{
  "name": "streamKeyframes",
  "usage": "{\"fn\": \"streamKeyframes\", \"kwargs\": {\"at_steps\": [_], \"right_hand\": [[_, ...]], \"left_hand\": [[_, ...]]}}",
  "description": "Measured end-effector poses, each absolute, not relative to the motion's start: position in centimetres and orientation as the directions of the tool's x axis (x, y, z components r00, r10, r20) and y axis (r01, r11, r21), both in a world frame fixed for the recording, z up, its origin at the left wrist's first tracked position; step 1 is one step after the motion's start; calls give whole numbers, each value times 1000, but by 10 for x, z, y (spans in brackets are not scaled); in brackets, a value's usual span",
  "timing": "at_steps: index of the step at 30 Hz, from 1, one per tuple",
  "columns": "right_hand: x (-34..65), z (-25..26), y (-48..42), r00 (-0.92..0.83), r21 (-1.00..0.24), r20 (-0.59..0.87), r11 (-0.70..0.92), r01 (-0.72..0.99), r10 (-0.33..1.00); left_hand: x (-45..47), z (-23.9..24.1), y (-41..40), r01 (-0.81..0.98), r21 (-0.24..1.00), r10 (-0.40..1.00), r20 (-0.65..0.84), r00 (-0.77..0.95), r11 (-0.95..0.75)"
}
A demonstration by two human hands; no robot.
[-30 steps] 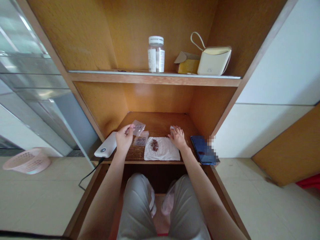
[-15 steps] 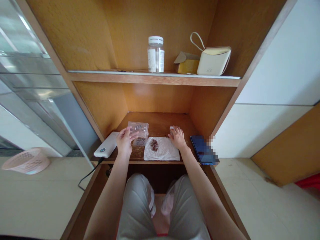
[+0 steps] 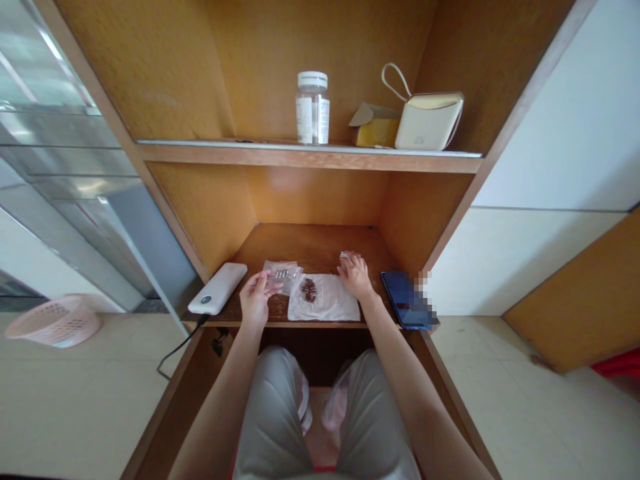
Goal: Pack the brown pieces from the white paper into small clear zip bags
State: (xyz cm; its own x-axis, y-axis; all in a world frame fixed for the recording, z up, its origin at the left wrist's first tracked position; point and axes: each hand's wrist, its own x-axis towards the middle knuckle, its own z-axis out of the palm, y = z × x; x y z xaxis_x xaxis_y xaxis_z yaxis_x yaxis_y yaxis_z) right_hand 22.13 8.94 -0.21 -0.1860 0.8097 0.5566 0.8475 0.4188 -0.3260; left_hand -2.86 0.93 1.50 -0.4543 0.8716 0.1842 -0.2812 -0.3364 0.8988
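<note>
White tissue (image 3: 340, 303) at shelf's front edge, brown pieces (image 3: 309, 291) on its left half. Left hand (image 3: 255, 298) pinches clear zip bag (image 3: 281, 274) just left of tissue. Right hand (image 3: 355, 275) half-curled by tissue's far-right corner, grip can't tell. White-capped bottle (image 3: 313, 110) upright, upper shelf (image 3: 280, 156).

Brown pieces (image 3: 309, 291) are gathered on a white sheet (image 3: 336, 305). Near its far left corner a clear bag (image 3: 287, 274) is held by the left hand (image 3: 255, 301); near its far right, a small clear item (image 3: 343, 255) is partly covered by the right hand (image 3: 355, 275).
</note>
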Motion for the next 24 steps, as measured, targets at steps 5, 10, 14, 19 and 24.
{"fn": "streamKeyframes", "kwargs": {"at_steps": [5,10,14,19,24], "right_hand": [[217,10,84,-205,-374,624,518,769,754],[199,33,62,-384,-455,598,692,561,704],[178,44,36,-486,-567,505,699,436,713],[160,39,23,-438,-720,420,586,372,795],[149,33,23,-400,-807,392,518,284,829]], "left_hand": [[-30,14,8,-274,913,892,170,-418,-303],[-30,15,7,-291,908,894,162,-418,-301],[-31,15,6,-278,914,894,161,-418,-295],[-31,15,5,-276,919,904,157,-397,-281],[-30,15,5,-281,917,903,156,-401,-283]]}}
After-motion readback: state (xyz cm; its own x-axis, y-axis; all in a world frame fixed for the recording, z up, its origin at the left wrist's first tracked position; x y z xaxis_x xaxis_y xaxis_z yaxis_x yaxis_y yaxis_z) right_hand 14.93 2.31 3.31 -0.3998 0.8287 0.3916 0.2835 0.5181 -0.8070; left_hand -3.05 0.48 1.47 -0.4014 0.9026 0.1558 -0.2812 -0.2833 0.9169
